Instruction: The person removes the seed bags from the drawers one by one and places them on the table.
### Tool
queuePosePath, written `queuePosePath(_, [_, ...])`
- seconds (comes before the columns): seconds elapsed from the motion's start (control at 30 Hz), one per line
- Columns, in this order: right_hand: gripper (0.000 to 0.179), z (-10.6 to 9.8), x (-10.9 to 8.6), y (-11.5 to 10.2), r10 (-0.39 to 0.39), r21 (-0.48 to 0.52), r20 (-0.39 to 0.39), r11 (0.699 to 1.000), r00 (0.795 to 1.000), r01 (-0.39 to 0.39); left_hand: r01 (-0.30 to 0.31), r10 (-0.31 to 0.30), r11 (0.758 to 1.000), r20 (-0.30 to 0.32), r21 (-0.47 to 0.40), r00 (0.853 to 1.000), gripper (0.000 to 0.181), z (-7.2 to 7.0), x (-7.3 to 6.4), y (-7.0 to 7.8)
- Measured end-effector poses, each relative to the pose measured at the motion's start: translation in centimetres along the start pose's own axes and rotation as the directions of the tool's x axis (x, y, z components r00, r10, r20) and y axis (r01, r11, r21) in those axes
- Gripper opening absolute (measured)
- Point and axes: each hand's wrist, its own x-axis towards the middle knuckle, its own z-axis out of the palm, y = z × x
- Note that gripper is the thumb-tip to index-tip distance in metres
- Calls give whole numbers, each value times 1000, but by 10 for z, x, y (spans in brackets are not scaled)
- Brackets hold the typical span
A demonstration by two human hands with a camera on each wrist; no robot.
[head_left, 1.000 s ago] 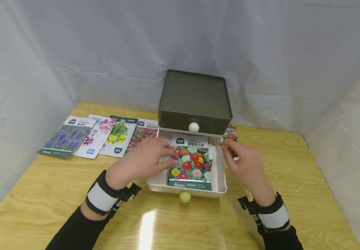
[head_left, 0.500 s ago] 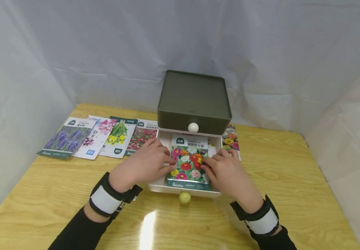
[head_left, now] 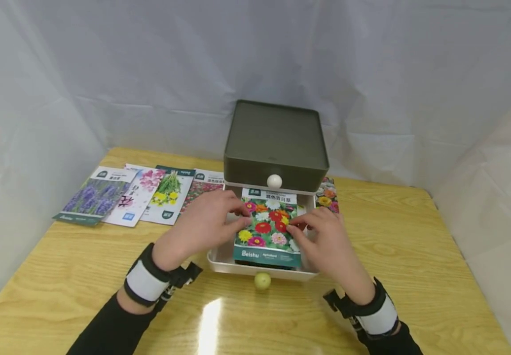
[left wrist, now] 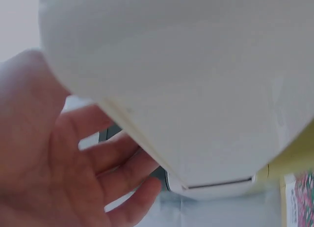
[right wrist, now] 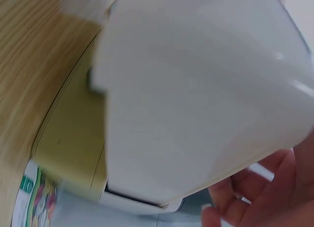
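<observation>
In the head view, a seed packet (head_left: 268,228) printed with mixed zinnia-like flowers is raised slightly inside the pulled-out white drawer (head_left: 220,266). My left hand (head_left: 202,217) pinches its left side between thumb and fingers. At its right side, my right hand (head_left: 326,239) pinches the packet too. A dark strip of something beneath shows under the packet's lower edge. Both wrist views look at the outside of the drawer's white wall, with the fingers of the left hand (left wrist: 98,163) and the right hand (right wrist: 265,192) reaching over the rim; the fingertips are hidden there.
The drawer belongs to a dark green cabinet (head_left: 277,133) with a white knob (head_left: 274,181) above and a yellow-green knob (head_left: 262,281) in front. Several seed packets (head_left: 166,195) overlap at the left. Another packet (head_left: 328,194) lies behind my right hand. White sheeting surrounds the table.
My right hand has moved left from the drawer's right rim to the packet's right side. The packet has risen a little, its lower edge lifting off what lies below. The left hand barely moved.
</observation>
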Motion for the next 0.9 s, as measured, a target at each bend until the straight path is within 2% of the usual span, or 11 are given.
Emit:
queuePosePath(0.07, [15,-5,-1,-2,51,107,6,993,999,-52,57,-58,995,-13,-82,998,17,-3,-1,3])
queuePosePath(0.13, [14,-10,-3,-6,103,210,31,972,994,-107,98,-102,980,-12,-176,995,15,-7,-2,6])
queuePosePath(0.23, [18,-23,-7,-12,182,332,105,920,978,-207,127,-137,945,-11,-300,991,14,-15,-6,12])
queuePosePath(0.33, [25,-38,-11,-18,258,421,197,849,946,-319,135,-154,916,-21,-379,988,13,-22,-12,20])
queuePosePath(0.47, [33,-56,-14,-20,325,536,291,724,900,-435,74,-113,894,-62,-442,992,15,-26,-17,29])
queuePosePath(0.5, [35,-60,-15,-19,328,567,301,693,895,-445,41,-85,890,-77,-455,993,15,-26,-18,30])
queuePosePath(0.57, [41,-68,-15,-14,330,602,310,658,892,-453,-45,-11,877,-112,-478,994,15,-25,-19,32])
queuePosePath(0.6, [44,-72,-16,-11,335,612,311,645,889,-457,-85,27,869,-124,-487,992,15,-25,-19,33])
queuePosePath(0.73, [44,-88,-18,10,358,616,255,656,898,-436,-206,156,847,-142,-490,978,21,-21,-18,35])
queuePosePath(0.83, [39,-100,-20,33,367,658,162,651,916,-378,-220,175,859,-138,-462,975,24,-19,-17,34])
queuePosePath(0.9, [39,-107,-21,50,399,677,104,642,911,-358,-217,172,872,-141,-439,975,25,-18,-16,33])
